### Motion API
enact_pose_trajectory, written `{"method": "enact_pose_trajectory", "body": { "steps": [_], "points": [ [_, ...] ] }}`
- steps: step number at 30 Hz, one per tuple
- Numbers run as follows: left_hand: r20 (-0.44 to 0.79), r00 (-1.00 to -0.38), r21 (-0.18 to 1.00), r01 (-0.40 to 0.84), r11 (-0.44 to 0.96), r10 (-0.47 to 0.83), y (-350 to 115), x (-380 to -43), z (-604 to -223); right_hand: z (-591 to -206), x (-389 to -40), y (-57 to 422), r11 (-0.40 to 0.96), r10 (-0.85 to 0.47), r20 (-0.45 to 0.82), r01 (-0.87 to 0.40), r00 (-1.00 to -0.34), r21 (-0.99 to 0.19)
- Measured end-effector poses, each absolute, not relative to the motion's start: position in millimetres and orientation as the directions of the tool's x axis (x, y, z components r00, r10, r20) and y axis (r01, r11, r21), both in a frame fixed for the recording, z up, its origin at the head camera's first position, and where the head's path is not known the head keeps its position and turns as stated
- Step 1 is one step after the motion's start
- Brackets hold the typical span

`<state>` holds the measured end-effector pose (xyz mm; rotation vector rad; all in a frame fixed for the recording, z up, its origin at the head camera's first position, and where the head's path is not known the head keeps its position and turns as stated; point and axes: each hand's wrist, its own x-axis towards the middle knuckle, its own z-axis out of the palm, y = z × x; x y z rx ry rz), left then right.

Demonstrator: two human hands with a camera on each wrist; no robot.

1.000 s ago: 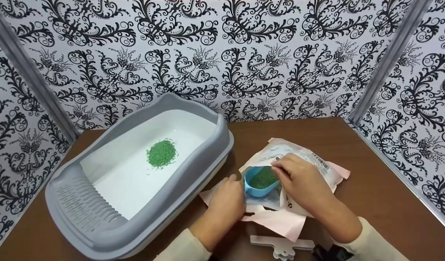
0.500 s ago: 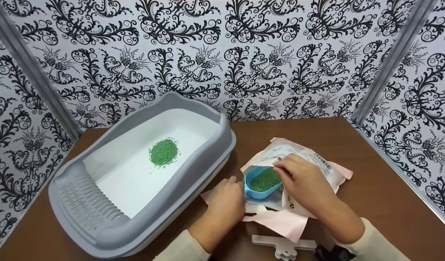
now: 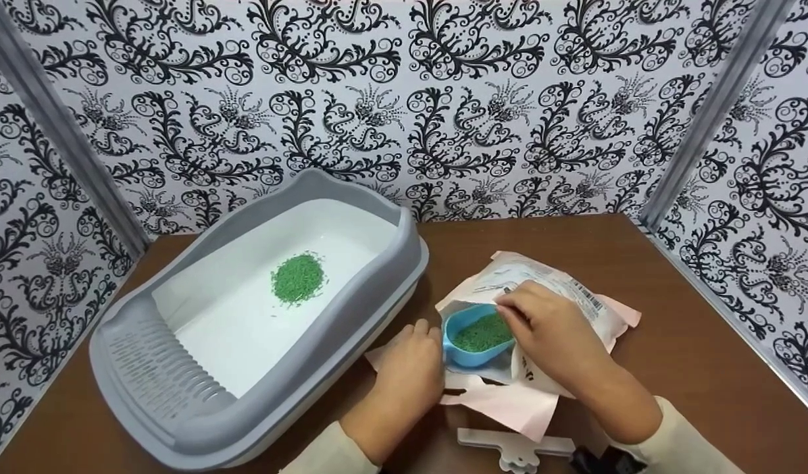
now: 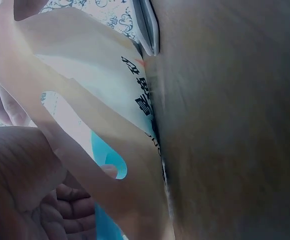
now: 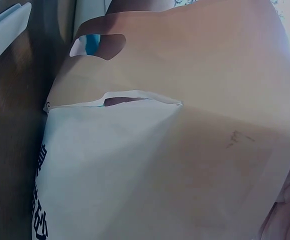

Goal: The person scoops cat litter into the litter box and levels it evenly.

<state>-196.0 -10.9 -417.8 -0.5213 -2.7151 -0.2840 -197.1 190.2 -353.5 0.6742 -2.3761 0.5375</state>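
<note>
My left hand (image 3: pixel 410 365) grips the handle of a light-blue scoop (image 3: pixel 466 359) at the mouth of a pink-and-white bag (image 3: pixel 519 268). Green pellets (image 3: pixel 483 334) fill much of the scoop, whose far end lies inside the bag. With fingertips and thumb, my right hand (image 3: pixel 552 329) pinches the bag's upper edge and lifts it over the scoop. In the left wrist view, a bit of blue scoop (image 4: pixel 107 155) shows through the bag's cut-out handle hole, beside the left hand (image 4: pixel 22 175). The bag's wall (image 5: pixel 105 160), torn along one line, covers most of the right wrist view.
A large grey-rimmed litter box (image 3: pixel 325 342) with a white inside stands to the left, a small heap of green pellets (image 3: pixel 297 278) on its floor. A white clip (image 3: pixel 516 447) lies at the table's front beside a black object (image 3: pixel 605 459). Patterned walls enclose the brown table (image 3: pixel 674 342).
The scoop has come slightly toward me out of the bag, and the pellets in it show more fully. Both hands keep their hold in nearly the same places.
</note>
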Motion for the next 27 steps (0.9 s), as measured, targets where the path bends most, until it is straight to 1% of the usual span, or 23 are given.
{"method": "enact_pose_trajectory", "body": {
  "steps": [5, 10, 16, 23, 27],
  "points": [
    [0.401, -0.863, 0.125, 0.385, 0.914, 0.308, -14.9, -192.7, -415.0, -352.8, -196.1, 190.1, 0.791, -0.33, 0.626, -0.569, -0.707, -0.225],
    [0.423, -0.853, 0.122, 0.386, 0.914, 0.304, -20.8, -188.2, -412.6, -353.0, -196.6, 190.3, 0.786, -0.339, 0.629, -0.578, -0.699, -0.219],
    [0.455, -0.825, 0.093, 0.418, 0.903, 0.335, -31.3, -183.8, -410.1, -353.5, -197.1, 190.0, 0.78, -0.346, 0.64, -0.589, -0.686, -0.21],
    [0.556, -0.766, 0.095, 0.445, 0.891, 0.323, -45.5, -179.1, -405.5, -354.4, -197.7, 189.9, 0.787, -0.343, 0.647, -0.585, -0.681, -0.197],
    [0.558, -0.765, 0.114, 0.453, 0.884, 0.321, -51.6, -172.4, -400.4, -353.5, -197.5, 189.8, 0.788, -0.339, 0.647, -0.582, -0.683, -0.2]
  ]
}}
